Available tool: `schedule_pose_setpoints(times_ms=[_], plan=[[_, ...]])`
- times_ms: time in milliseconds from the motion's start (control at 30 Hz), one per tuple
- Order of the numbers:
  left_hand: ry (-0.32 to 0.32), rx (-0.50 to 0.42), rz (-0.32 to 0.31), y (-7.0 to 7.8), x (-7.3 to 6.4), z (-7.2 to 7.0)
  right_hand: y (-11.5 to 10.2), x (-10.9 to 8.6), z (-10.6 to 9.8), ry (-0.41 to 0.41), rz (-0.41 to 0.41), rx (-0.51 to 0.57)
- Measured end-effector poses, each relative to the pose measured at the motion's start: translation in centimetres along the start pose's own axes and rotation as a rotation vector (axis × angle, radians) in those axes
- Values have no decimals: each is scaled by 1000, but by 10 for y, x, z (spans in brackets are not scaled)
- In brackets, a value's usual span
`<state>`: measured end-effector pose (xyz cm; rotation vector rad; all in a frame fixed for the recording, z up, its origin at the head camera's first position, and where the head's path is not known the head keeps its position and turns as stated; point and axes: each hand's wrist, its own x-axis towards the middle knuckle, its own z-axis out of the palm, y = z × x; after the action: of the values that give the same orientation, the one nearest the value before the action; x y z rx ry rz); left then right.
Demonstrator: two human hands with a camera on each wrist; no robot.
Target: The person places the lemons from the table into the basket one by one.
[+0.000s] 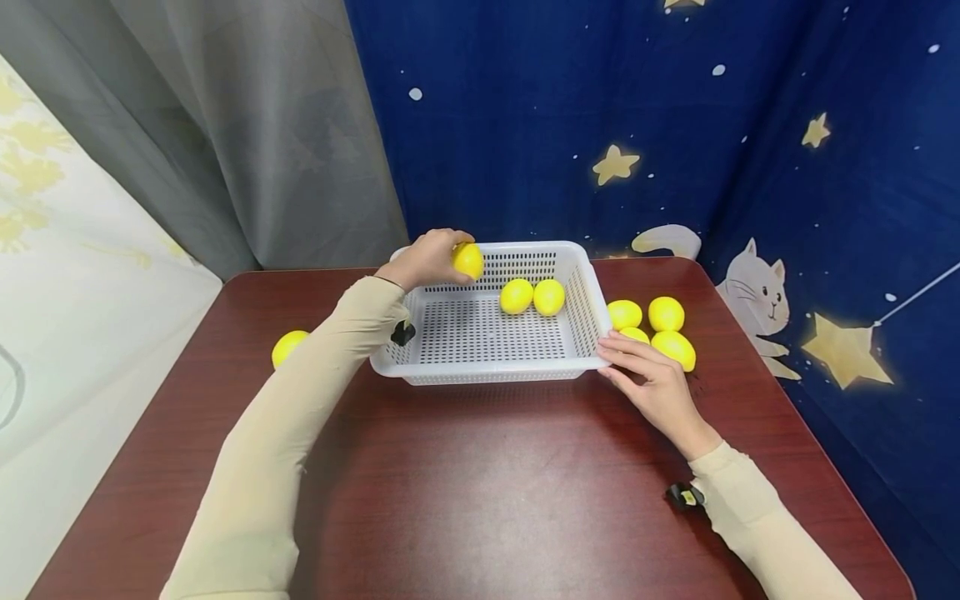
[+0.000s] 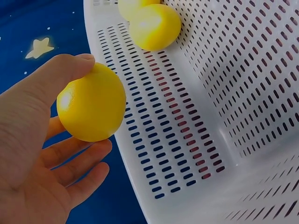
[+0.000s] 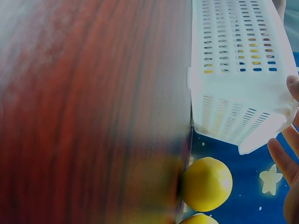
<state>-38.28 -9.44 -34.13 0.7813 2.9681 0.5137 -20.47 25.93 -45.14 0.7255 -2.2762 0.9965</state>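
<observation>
My left hand (image 1: 431,260) holds a yellow lemon (image 1: 468,261) between thumb and fingers, above the rear left part of a white plastic basket (image 1: 480,367). The left wrist view shows this lemon (image 2: 92,102) close up, beside the perforated basket wall (image 2: 163,121). Two more lemons, a left one (image 1: 516,297) and a right one (image 1: 549,297), lie side by side inside the basket. My right hand (image 1: 651,385) holds the basket's front right corner, with fingers on the rim. In the right wrist view, only part of that hand (image 3: 290,163) shows at the corner.
Several lemons (image 1: 667,314) sit on the table right of the basket, one partly hidden by the rim and hand. Another lemon (image 1: 288,347) lies to the left, partly behind the left sleeve. The brown table (image 1: 480,483) ends at curtains behind the basket (image 1: 525,125).
</observation>
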Motion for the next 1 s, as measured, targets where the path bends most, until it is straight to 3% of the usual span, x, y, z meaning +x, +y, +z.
schedule_pose_setpoints(times_ms=[733, 1000], plan=[[-85, 6, -34, 11, 12, 15, 1, 0, -1, -9, 11, -5], [-105, 33, -26, 8, 18, 23, 1, 1, -1, -8, 6, -3]])
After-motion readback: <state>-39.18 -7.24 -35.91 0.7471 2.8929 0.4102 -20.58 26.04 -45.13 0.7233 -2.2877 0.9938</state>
